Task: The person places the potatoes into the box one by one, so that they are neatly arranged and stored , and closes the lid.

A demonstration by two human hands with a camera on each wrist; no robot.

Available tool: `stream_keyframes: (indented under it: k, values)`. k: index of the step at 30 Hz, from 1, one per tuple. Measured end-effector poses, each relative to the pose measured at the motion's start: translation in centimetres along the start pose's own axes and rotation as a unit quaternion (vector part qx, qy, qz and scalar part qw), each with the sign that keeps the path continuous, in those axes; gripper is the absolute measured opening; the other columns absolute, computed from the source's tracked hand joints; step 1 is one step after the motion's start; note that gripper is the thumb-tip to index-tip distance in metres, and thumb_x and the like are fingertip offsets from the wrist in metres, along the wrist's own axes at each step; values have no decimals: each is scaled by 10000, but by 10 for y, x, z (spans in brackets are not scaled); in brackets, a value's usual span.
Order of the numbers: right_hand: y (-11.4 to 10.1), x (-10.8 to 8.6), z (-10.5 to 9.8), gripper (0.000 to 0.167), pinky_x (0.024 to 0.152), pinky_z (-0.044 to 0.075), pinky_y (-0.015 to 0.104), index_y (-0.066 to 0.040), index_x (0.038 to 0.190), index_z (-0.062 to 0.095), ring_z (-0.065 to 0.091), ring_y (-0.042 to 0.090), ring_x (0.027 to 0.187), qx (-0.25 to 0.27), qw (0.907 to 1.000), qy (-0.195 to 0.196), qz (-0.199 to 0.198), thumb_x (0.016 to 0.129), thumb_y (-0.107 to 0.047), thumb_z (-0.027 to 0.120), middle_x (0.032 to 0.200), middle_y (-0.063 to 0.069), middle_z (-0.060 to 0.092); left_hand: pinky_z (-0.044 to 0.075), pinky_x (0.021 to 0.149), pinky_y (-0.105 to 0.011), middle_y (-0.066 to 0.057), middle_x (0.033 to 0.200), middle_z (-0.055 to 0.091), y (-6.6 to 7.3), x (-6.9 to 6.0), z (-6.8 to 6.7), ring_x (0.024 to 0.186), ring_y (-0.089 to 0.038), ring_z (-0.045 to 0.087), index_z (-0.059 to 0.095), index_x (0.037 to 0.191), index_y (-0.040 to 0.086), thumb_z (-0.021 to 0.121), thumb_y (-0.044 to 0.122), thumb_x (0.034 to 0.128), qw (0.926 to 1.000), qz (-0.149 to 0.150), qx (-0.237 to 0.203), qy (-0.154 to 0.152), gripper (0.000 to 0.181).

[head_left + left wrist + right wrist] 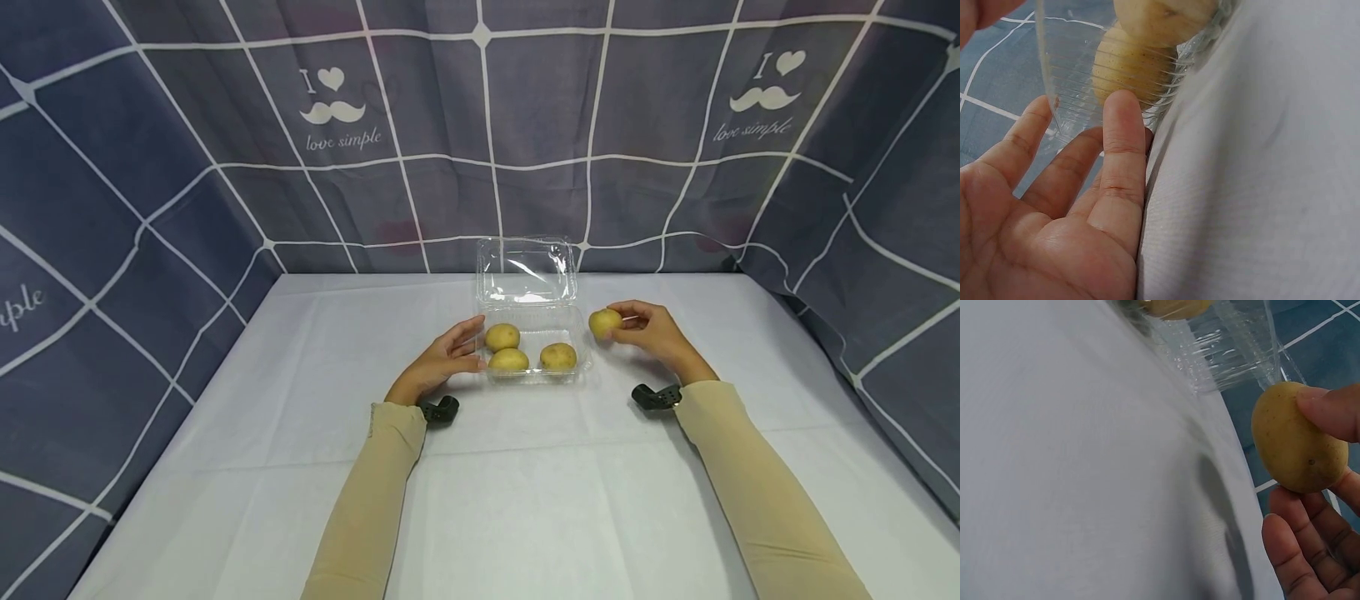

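Bare hands flank a clear, ribbed plastic box [534,379]: the left hand [442,360], its fingers loosely extended and spread, touches the box's left side, while the right hand [651,332] pinches a yellow oval potato [604,323] just outside the right rim. Whether that potato touches the rim cannot be told. Three other yellow potatoes [558,357] lie inside, two along the left wall and one at the front right, with bare box floor between. Its hinged clear lid [527,275] stands raised at the back, near the far edge of the white-covered counter [525,500], where dark grid-patterned cloth [540,100] rises. Counter surface stretches wide to both sides and in front. The left wrist view shows the wall's ribs close up, the thumb tip at them; the right wrist view shows a small dark spot on the held potato, too small to make out from the head.
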State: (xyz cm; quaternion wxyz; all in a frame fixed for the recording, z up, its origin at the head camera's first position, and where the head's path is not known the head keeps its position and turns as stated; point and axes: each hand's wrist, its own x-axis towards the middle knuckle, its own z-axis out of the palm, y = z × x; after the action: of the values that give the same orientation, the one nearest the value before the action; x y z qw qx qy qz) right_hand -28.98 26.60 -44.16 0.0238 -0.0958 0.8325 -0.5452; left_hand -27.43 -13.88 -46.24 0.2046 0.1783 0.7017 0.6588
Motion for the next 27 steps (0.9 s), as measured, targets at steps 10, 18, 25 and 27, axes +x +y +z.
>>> stream_keyframes:
  k: [10, 18, 25, 27]
  values:
    - [-12, 0, -1, 533, 826, 577, 143, 133, 1411, 615, 678, -16, 938, 14, 9997, 20, -230, 942, -28, 813, 1207, 32, 735, 250, 1318, -510, -150, 1786, 228, 0, 0, 0, 1621, -390, 271, 272, 1721, 90, 719, -18, 956, 10000, 28, 16, 4, 893]
    - [-20, 3, -2, 516, 859, 562, 136, 128, 1391, 637, 689, -5, 939, -99, 9993, -147, -330, 932, -26, 818, 1233, 143, 728, 262, 1313, -512, -151, 1786, 228, 0, 0, 0, 1619, -391, 278, 269, 1721, 88, 722, -30, 954, 10000, 56, 39, 4, 899]
    - [-28, 6, -1, 518, 853, 575, 156, 133, 1393, 634, 705, 13, 933, -37, 9988, -407, -260, 929, -13, 814, 1275, 181, 729, 257, 1315, -513, -158, 1787, 218, -1, 0, 0, 1620, -390, 275, 254, 1721, 70, 718, -46, 950, 10000, 64, -7, -20, 908]
    - [-30, 7, -1, 515, 856, 578, 162, 135, 1388, 637, 711, 19, 933, 6, 9985, -474, -289, 924, -3, 815, 1268, 168, 736, 257, 1314, -515, -163, 1787, 214, 0, 0, 0, 1620, -394, 273, 246, 1722, 62, 714, -50, 949, 10000, 84, -20, -30, 910]
